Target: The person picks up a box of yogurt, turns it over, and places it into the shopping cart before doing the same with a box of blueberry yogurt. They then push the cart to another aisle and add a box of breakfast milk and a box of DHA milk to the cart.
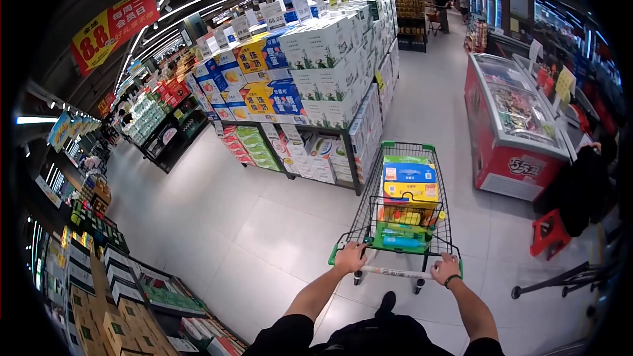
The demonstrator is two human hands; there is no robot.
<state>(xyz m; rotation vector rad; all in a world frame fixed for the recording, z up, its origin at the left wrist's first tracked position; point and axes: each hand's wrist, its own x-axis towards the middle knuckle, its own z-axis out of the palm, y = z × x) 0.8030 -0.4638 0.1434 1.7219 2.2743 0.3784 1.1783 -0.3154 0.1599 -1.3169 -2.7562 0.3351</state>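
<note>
A black wire shopping cart (443,207) with green trim stands right in front of me. My left hand (350,256) is wrapped round the left end of its handlebar (395,272). Round the right end of the bar closes my right hand (446,267), a dark band at its wrist. Inside the cart lie a blue carton (409,173), a yellow carton (410,192) and a green package with blue-green items (403,244) nearest the handle. The wire mesh partly hides these goods.
A tall stack of milk cartons (323,59) on a dark rack stands ahead, left of the cart. On the right are a red chest freezer (511,125), a red stool (551,234) and a person in dark clothes (583,188). Cardboard boxes (122,329) line the lower left.
</note>
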